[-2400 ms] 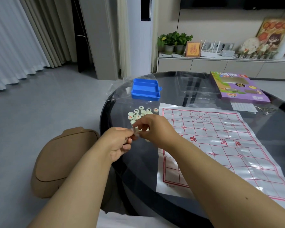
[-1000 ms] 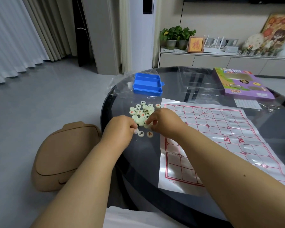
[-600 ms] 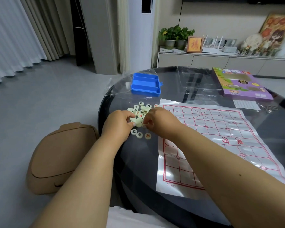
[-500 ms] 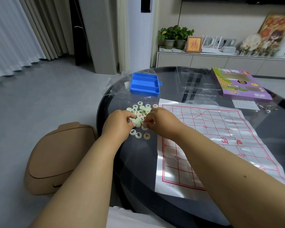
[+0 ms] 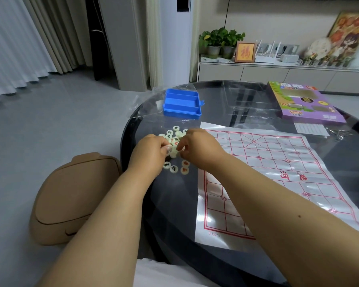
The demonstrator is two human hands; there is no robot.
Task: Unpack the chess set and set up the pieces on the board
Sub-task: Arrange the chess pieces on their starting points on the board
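Standing empty: blue tray (image 5: 182, 103).

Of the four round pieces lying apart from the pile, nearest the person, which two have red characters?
The two on the right, nearest the board: the red piece and the one just below it. The other two have dark characters.

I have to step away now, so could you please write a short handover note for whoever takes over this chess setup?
Left hand: fingers curled at the heap of pieces, pinching one.
Right hand: fingers curled over the same heap; whether it holds a piece cannot be told.
Four pieces lie apart, nearer the person, beside the board.
Done: pieces tipped out on the table, board spread flat, blue tray empty.
Left: no piece stands on the board yet; all must be placed.
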